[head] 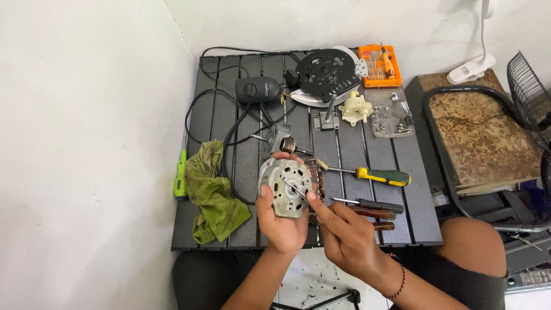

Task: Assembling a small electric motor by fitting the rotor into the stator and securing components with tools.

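Over the tabletop's 6 o'clock edge, left hand fingers wrap the motor housing by its rim, right hand fingers pinching its shaft; looks heavy, rigid, slick metal, so I'd grip the rim, not that thin shaft.

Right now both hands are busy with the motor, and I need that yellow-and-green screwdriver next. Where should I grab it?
Take the yellow-and-green screwdriver by its thick handle, probably reaching from the right: it lies flat on the dark slatted table, handle to the right, thin shaft pointing left toward the round grey metal motor housing. The handle lies clear above the black-handled tool.
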